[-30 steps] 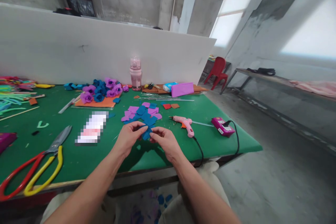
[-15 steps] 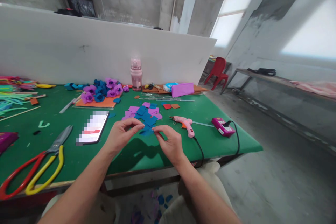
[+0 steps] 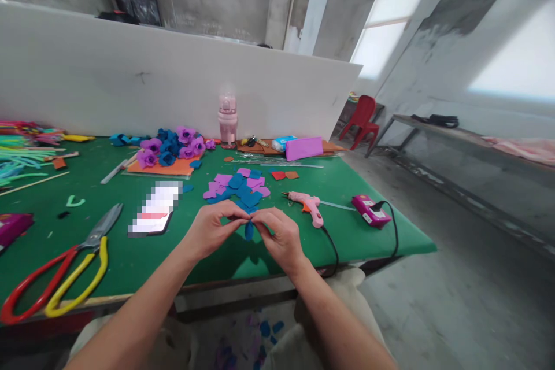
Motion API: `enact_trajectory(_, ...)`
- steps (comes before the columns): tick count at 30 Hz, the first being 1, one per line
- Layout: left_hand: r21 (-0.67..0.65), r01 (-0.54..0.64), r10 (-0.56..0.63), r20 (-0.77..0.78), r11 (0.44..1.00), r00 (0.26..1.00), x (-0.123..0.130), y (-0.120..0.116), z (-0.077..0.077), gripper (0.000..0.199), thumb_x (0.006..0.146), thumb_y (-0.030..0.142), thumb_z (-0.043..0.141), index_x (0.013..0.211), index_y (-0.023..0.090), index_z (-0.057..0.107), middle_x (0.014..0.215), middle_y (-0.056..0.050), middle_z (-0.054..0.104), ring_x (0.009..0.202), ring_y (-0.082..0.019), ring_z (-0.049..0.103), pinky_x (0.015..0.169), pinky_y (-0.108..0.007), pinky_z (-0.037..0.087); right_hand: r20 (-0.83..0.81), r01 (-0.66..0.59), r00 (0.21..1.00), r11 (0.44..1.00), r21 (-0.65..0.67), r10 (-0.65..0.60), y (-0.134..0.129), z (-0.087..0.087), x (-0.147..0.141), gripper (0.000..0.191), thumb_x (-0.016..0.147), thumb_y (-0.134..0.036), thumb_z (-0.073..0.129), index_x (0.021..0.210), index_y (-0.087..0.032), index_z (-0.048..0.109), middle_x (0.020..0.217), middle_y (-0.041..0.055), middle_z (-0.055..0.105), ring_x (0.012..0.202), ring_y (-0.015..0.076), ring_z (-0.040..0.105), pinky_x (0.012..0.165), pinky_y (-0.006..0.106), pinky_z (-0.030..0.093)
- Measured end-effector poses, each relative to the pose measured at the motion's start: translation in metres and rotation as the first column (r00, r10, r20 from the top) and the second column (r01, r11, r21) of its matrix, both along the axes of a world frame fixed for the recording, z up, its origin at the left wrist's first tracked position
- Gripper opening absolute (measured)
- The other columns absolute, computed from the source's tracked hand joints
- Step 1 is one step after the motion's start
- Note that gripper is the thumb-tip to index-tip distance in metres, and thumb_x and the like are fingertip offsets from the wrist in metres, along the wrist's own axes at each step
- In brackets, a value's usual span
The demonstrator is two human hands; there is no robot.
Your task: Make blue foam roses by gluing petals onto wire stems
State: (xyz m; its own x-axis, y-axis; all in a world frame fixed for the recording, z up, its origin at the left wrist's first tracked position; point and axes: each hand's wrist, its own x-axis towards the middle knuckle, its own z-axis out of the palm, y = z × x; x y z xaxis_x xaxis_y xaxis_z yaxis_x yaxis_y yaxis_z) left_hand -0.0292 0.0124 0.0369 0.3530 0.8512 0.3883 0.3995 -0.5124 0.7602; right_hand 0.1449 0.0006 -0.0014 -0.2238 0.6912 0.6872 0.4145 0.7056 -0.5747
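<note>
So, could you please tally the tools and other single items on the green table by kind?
Scissors: 1
Glue gun: 1
Phone: 1
Pink bottle: 1
Power socket: 1
Total: 5

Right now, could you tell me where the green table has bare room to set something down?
Free green felt table lies between the red-and-yellow-handled scissors and the left hand, below the phone. Another patch sits right of the pink glue gun, before the magenta box. The blue and purple foam petals crowd the middle; foam flowers crowd the back.
</note>
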Motion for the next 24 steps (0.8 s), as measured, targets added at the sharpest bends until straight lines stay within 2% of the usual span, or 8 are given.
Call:
enact_trajectory(7,0.074,0.029,-0.025,-0.052,0.997,0.998,0.000,-0.001,-0.002,0.014,0.078,0.026,0.056,0.077,0.020,0.069,0.075,-0.004,0.068,0.071,-0.016,0.060,0.067,-0.026,0.046,-0.020,0.002,1.000,0.999,-0.033,-0.003,-0.001,0.001,-0.001,0.019,0.084,-0.016,0.046,0.088,-0.023,0.063,0.088,0.0042,0.066,0.085,0.0154,0.059,0.078,0.028,0.046)
enact_trajectory(10,0.153,-0.020,0.031,-0.069,0.988,0.997,0.002,-0.002,-0.004,0.015,0.080,0.026,0.054,0.078,0.020,0.067,0.075,-0.004,0.067,0.071,-0.015,0.060,0.067,-0.026,0.046,-0.067,0.078,0.994,0.994,-0.076,-0.083,0.000,0.000,-0.004,0.019,0.079,-0.017,0.051,0.095,-0.022,0.060,0.091,0.0049,0.063,0.087,0.0167,0.057,0.081,0.030,0.045)
enact_trajectory(13,0.284,-0.083,0.112,-0.089,0.955,0.990,0.003,-0.001,-0.007,0.015,0.081,0.026,0.052,0.081,0.021,0.066,0.076,-0.004,0.067,0.074,-0.015,0.059,0.069,-0.028,0.046,-0.155,0.157,0.970,0.970,-0.183,-0.186,0.003,0.000,-0.007,0.013,0.076,-0.022,0.055,0.088,-0.019,0.058,0.083,0.0040,0.060,0.079,0.0164,0.056,0.074,0.028,0.045)
enact_trajectory(15,0.393,-0.109,0.165,-0.113,0.913,0.980,0.004,0.000,-0.010,0.016,0.082,0.023,0.051,0.082,0.020,0.066,0.076,-0.004,0.067,0.075,-0.015,0.059,0.071,-0.028,0.046,-0.224,0.111,0.957,0.949,-0.296,-0.182,0.004,0.001,-0.008,0.010,0.078,-0.028,0.054,0.079,-0.019,0.058,0.076,0.0025,0.059,0.072,0.0152,0.055,0.070,0.026,0.045)
enact_trajectory(18,0.512,-0.106,0.211,-0.153,0.852,0.965,0.005,0.001,-0.014,0.016,0.082,0.020,0.050,0.083,0.019,0.066,0.077,-0.005,0.068,0.075,-0.015,0.058,0.073,-0.029,0.046,-0.328,-0.024,0.936,0.905,-0.424,-0.129,0.004,0.004,-0.009,0.018,0.080,-0.034,0.053,0.077,-0.018,0.060,0.073,0.0022,0.062,0.070,0.0150,0.057,0.067,0.025,0.045)
enact_trajectory(24,0.555,-0.116,0.267,-0.199,0.824,0.943,0.010,0.001,-0.020,0.018,0.083,0.021,0.049,0.085,0.019,0.067,0.077,-0.006,0.067,0.075,-0.016,0.057,0.071,-0.029,0.047,-0.395,-0.108,0.913,0.871,-0.480,-0.105,0.003,0.005,-0.012,0.019,0.072,-0.036,0.062,0.076,-0.018,0.062,0.073,0.0017,0.064,0.068,0.0151,0.059,0.068,0.026,0.046)
